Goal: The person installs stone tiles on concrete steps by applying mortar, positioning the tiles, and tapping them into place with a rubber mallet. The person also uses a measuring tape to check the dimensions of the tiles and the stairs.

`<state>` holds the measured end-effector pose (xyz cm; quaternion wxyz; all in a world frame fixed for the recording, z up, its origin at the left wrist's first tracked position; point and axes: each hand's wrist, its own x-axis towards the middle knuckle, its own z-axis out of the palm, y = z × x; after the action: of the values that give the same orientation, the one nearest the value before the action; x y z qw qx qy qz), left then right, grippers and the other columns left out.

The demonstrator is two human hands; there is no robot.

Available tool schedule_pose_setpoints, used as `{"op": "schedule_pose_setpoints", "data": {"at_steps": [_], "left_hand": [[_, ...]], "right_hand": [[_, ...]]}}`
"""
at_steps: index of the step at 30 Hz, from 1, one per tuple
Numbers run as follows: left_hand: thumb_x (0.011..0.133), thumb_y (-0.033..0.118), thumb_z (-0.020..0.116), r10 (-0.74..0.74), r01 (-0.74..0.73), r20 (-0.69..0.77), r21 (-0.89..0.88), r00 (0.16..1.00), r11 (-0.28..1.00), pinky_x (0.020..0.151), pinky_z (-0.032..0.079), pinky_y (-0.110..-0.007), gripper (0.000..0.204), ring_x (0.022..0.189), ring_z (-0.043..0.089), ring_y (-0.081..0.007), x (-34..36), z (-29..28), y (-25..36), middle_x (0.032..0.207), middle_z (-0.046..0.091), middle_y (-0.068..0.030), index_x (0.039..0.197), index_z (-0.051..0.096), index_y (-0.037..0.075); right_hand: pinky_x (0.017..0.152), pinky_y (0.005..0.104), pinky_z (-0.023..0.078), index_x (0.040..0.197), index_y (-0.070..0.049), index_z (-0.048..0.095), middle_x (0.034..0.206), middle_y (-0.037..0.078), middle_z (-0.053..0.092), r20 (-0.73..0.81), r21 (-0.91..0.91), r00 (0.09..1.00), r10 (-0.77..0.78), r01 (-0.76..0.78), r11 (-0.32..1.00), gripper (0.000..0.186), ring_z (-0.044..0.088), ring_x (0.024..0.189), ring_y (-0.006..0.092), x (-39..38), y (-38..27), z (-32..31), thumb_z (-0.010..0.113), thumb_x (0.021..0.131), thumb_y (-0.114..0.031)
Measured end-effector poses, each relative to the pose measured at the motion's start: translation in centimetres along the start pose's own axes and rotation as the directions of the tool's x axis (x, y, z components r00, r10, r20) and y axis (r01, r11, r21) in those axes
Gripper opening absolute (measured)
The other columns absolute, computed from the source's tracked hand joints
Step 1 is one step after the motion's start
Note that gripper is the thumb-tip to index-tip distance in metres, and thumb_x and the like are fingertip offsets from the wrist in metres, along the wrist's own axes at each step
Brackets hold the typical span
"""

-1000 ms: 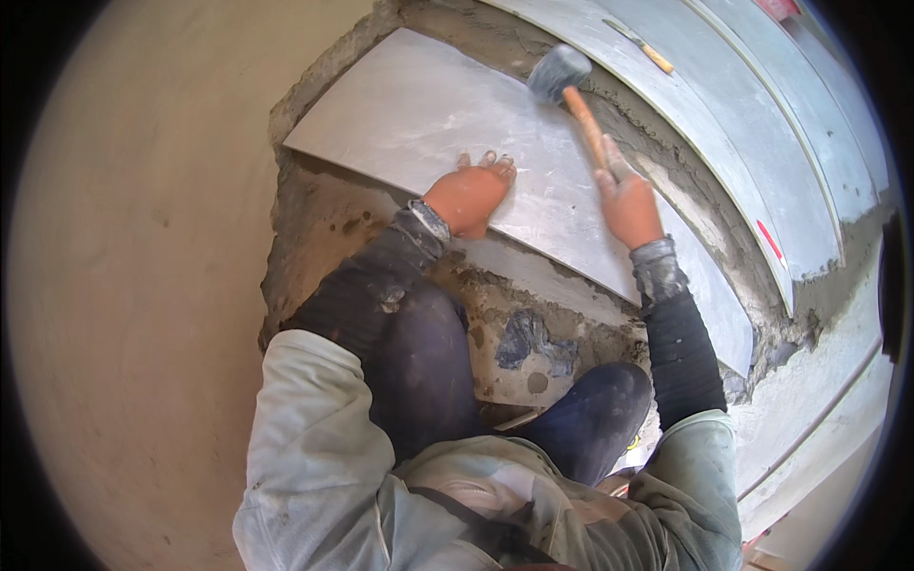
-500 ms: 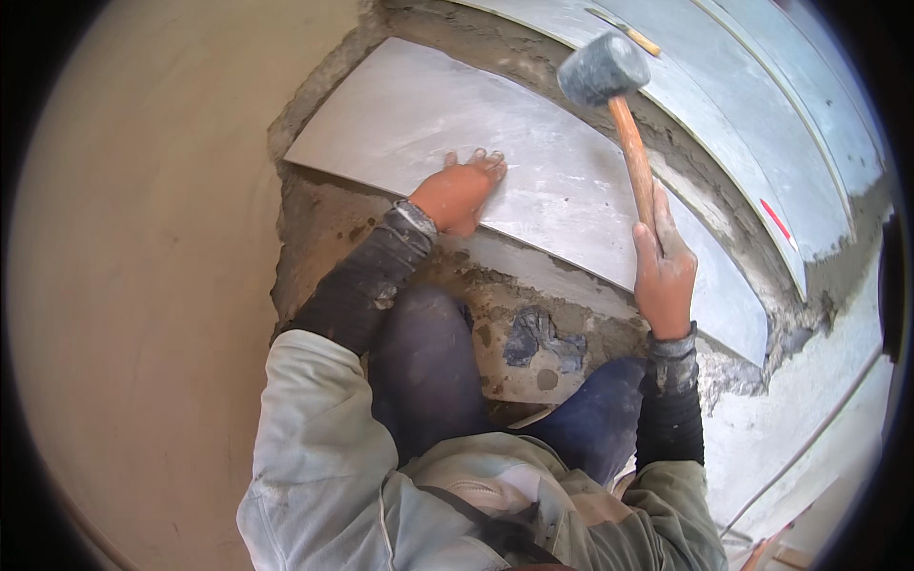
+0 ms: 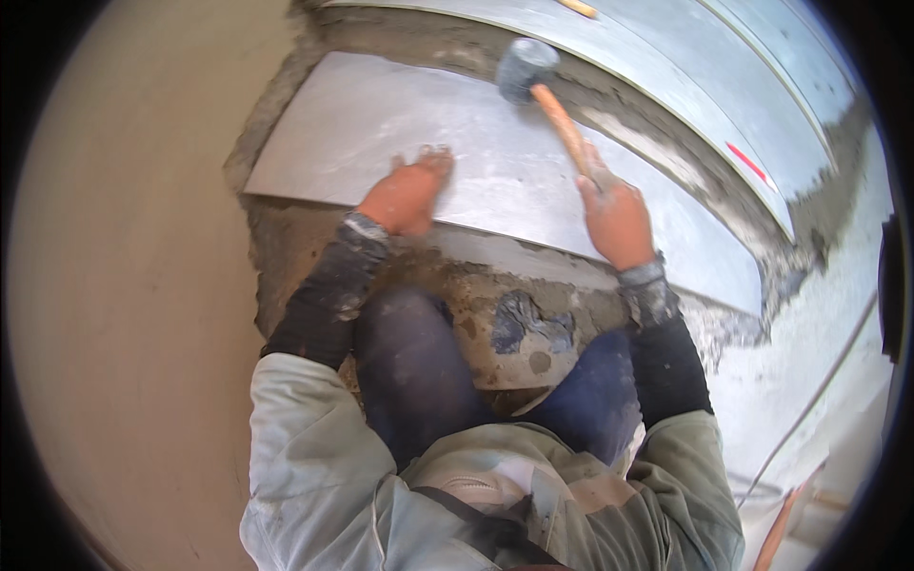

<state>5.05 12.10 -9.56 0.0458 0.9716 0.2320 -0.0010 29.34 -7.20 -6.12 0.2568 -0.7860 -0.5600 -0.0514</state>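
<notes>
Tile [image 3: 514, 171]: on the stair [image 3: 524, 260], in front of your knees [image 3: 407, 333], with mortar [image 3: 409, 42] beyond it.
Left hand [image 3: 407, 193]: your fingers rest slightly spread on its face, near the front edge.
Mallet [image 3: 550, 107]: your right hand [image 3: 617, 219] wraps its handle.
Handling: likely heavy, stiff, brittle and dusty-slick.
Grip: best under both long edges, clear of the corners.
</notes>
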Motion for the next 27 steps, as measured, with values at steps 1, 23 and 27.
{"op": "schedule_pose_setpoints", "data": {"at_steps": [1, 23, 27], "left_hand": [[0.074, -0.004, 0.05, -0.011, 0.011, -0.003, -0.019, 1.0, 1.0, 0.115, 0.026, -0.064, 0.078, 0.147, 0.028, -0.0401, -0.2, 0.2, -0.1, 0.159, 0.03, -0.0198, 0.15, 0.033, -0.001], [0.065, 0.006, 0.076, 0.017, -0.018, 0.026, 0.065, 1.0, 0.998, 0.119, 0.022, -0.055, 0.099, 0.148, 0.028, -0.0372, 1.1, -1.4, 4.3, 0.159, 0.032, -0.0181, 0.152, 0.03, 0.002], [0.061, 0.014, 0.084, 0.232, -0.238, 0.06, 0.11, 0.971, 0.965, 0.12, 0.019, -0.057, 0.111, 0.149, 0.024, -0.037, 3.4, -1.4, 13.3, 0.16, 0.03, -0.0149, 0.155, 0.026, 0.01]], "right_hand": [[0.074, 0.0503, 0.053, 0.12, -0.007, 0.067, 0.086, 0.023, 0.069, 0.048, -0.041, 0.999, 0.017, -0.015, 0.999, 0.034, 0.067, 0.081, 0.0408, -0.2, 0.1, 0.0, 0.055, 0.098, -0.029], [0.069, 0.0441, 0.053, 0.141, -0.001, 0.048, 0.085, 0.02, 0.068, -0.196, 0.573, 0.938, 0.286, -0.127, 0.809, 0.056, 0.068, 0.075, 0.0374, -20.1, 4.7, -4.2, 0.063, 0.093, -0.027], [0.066, 0.0431, 0.052, 0.115, 0.0, 0.062, 0.086, 0.018, 0.065, -0.171, 0.501, 0.925, 0.34, -0.216, 0.838, 0.036, 0.066, 0.073, 0.0369, -26.5, 7.7, -3.7, 0.069, 0.087, -0.022]]}}
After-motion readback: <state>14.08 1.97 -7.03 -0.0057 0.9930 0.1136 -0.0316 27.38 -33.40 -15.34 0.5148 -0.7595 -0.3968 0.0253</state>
